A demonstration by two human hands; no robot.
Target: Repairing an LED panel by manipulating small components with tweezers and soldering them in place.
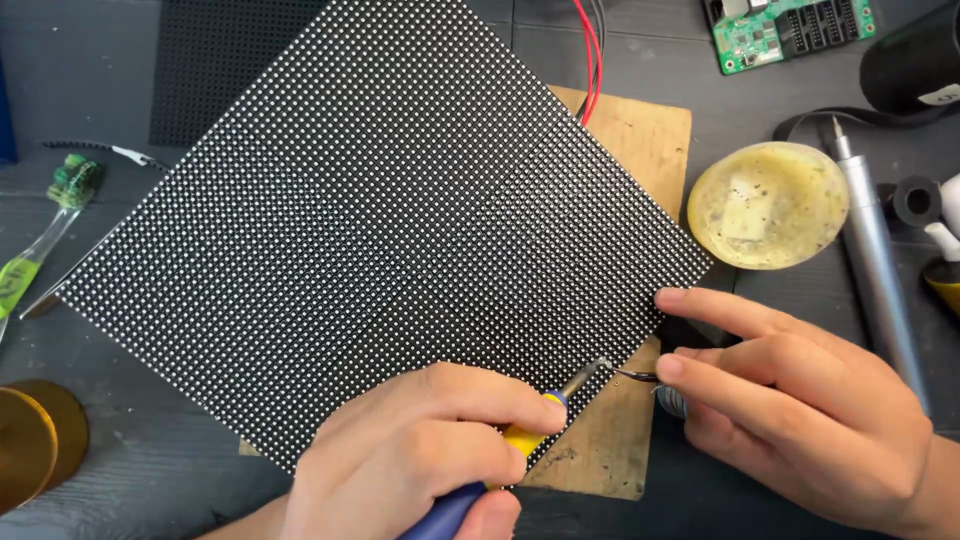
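While a dark grey workbench [120,470] fills the frame, the dotted LED panel [380,220] lies mid-frame on a wooden board [640,140]. At lower centre, the left hand [420,450] grips a soldering iron [520,440]; the right hand [800,410] pinches tweezers [635,376] at the panel's lower-right edge.

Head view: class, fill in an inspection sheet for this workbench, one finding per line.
Surface: dark grey bench; worn brown board under the panel.
Job's things: black dotted LED panel lies flat, turned cornerwise; soldering iron tip at its lower right edge; tweezers meet the tip.
Clutter: yellowish round tin, grey pen-shaped tool, green circuit board, amber disc.
Grippers: left hand grips the iron; right hand fingers pinch the tweezers.
Cables: red and black wires behind the panel.
Surroundings: nothing seen.
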